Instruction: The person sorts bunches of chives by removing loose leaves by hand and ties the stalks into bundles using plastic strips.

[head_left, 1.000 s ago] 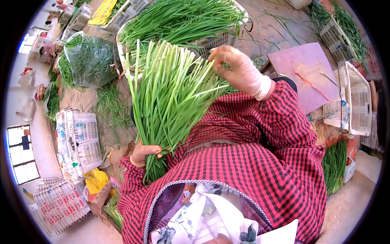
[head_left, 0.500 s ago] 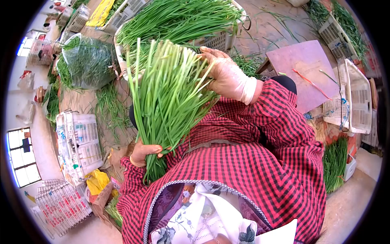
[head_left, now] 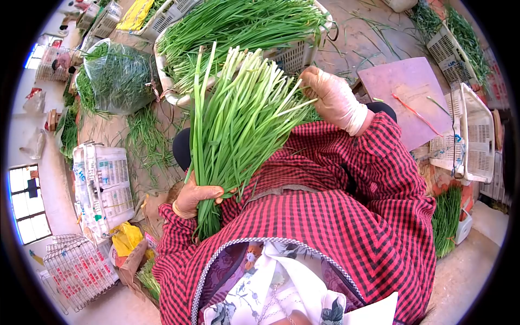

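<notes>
My left hand (head_left: 199,198) is wrapped round the leafy lower end of a big bunch of garlic chives (head_left: 238,119), held above my lap. The pale cut ends fan out upward, and a few stalks lean out to the right. At that right edge is my right hand (head_left: 335,98), in a thin pale glove. Its fingers are curled together close to the leaning stalk ends; what they pinch, if anything, is hidden. Just beyond the bunch stands a white plastic crate (head_left: 292,58) heaped with more chives (head_left: 244,27).
A pink-topped stool (head_left: 403,97) at the right bears a red strip. White crates (head_left: 105,184) stand at the left, others (head_left: 476,132) at the right. A clear bag of greens (head_left: 122,78) sits at the upper left. Loose leaves litter the floor (head_left: 352,32).
My right hand has drawn away from the bunch, to the right and slightly down, and its fingers have curled in. The bunch has tilted and shifted a little right in my left hand.
</notes>
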`<state>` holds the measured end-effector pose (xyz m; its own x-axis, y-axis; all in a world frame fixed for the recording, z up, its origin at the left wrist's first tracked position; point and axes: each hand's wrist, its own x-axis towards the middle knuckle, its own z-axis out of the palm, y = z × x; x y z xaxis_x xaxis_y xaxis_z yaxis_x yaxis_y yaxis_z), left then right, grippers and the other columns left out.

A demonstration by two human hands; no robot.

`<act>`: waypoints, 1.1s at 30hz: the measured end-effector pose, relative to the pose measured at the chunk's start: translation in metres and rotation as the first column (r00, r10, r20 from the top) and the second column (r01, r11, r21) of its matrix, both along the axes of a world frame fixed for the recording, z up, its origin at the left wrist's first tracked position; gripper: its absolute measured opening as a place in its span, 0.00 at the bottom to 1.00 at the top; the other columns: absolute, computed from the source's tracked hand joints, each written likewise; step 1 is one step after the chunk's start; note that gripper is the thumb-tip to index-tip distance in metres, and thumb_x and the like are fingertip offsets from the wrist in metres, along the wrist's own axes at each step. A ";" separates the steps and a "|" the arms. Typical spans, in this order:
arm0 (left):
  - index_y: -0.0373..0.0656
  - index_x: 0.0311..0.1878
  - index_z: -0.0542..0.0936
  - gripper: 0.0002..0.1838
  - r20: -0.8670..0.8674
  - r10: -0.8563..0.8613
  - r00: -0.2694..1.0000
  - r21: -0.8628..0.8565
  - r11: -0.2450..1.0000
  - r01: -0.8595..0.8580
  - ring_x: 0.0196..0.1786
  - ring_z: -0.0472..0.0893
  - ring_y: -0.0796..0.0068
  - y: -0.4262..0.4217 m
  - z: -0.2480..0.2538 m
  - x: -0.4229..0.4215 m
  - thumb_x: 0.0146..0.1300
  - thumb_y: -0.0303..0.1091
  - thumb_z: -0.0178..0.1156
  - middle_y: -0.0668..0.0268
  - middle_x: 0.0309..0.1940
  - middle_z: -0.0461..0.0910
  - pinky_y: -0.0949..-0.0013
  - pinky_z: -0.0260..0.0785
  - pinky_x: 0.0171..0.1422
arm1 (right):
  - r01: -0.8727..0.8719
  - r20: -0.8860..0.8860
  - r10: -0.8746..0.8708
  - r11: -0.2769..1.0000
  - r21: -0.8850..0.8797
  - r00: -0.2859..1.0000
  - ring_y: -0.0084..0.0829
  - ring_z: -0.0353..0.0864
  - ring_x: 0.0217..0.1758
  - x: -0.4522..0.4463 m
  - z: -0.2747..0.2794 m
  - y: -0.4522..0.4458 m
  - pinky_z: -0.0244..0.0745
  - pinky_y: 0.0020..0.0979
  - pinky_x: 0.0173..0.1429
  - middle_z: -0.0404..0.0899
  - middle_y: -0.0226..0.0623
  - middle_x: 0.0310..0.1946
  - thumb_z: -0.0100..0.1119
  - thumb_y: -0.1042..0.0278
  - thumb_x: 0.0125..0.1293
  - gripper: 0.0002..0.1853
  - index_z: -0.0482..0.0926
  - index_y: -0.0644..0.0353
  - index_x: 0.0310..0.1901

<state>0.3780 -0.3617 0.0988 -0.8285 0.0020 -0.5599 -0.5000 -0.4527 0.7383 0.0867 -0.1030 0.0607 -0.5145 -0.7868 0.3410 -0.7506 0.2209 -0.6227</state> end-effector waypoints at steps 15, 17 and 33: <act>0.31 0.55 0.75 0.22 -0.172 0.171 0.970 -0.255 0.943 -0.212 0.27 0.80 0.72 0.006 0.024 -0.018 0.56 0.21 0.62 0.56 0.33 0.83 0.70 0.75 0.33 | -0.374 0.931 0.263 0.914 -0.156 0.253 0.44 0.57 0.78 0.025 -0.028 -0.027 0.52 0.44 0.78 0.51 0.53 0.76 0.65 0.32 0.58 0.62 0.40 0.65 0.77; 0.32 0.60 0.72 0.26 -0.245 0.107 0.964 -0.426 0.881 -0.206 0.28 0.81 0.69 0.021 0.016 -0.047 0.57 0.23 0.63 0.55 0.34 0.84 0.68 0.75 0.34 | -0.207 0.853 0.510 0.851 -0.483 0.108 0.43 0.57 0.77 0.039 -0.010 -0.051 0.52 0.45 0.78 0.54 0.47 0.76 0.67 0.35 0.58 0.59 0.41 0.59 0.78; 0.34 0.76 0.53 0.52 -0.155 -0.620 0.769 -0.968 0.250 0.007 0.62 0.76 0.47 0.115 0.012 -0.150 0.58 0.52 0.68 0.42 0.66 0.69 0.57 0.72 0.62 | 0.446 0.916 0.394 0.807 -0.387 0.081 0.25 0.83 0.35 -0.002 0.006 -0.012 0.79 0.27 0.43 0.84 0.31 0.35 0.68 0.69 0.59 0.16 0.80 0.63 0.48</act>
